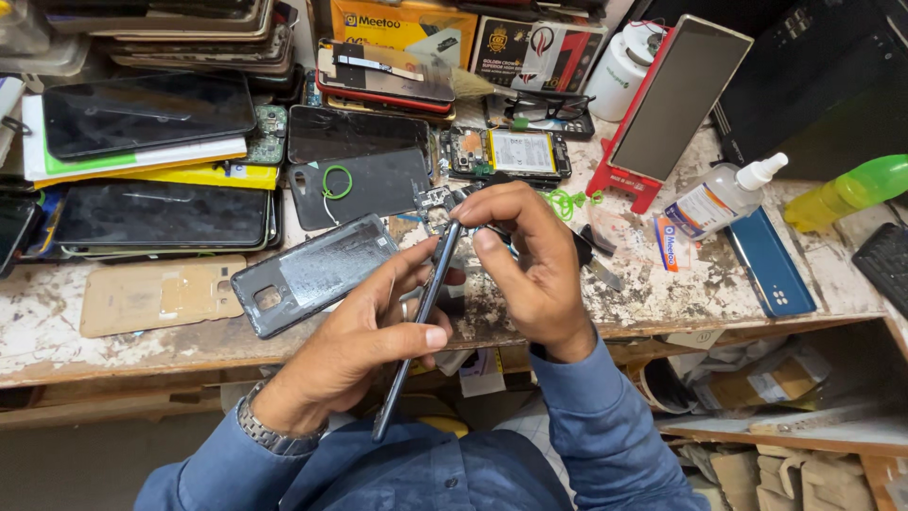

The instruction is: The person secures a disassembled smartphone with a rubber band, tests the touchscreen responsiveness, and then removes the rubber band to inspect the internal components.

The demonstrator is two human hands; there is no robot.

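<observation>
Dark slim smartphone (416, 326), held edge-on at six o'clock: left hand (364, 345) fingers clamp its body; right hand (534, 260) fingertips pinch its top edge, apparently prising; steady leverage needed next.

My clothing: a blue long-sleeved shirt, both sleeves reaching the wrists, cuffs plain, cloth creased at the forearms. My left hand (355, 345): a metal link-band wristwatch at the wrist, a ring on one finger. My right hand (530, 260): bare of jewellery.
</observation>
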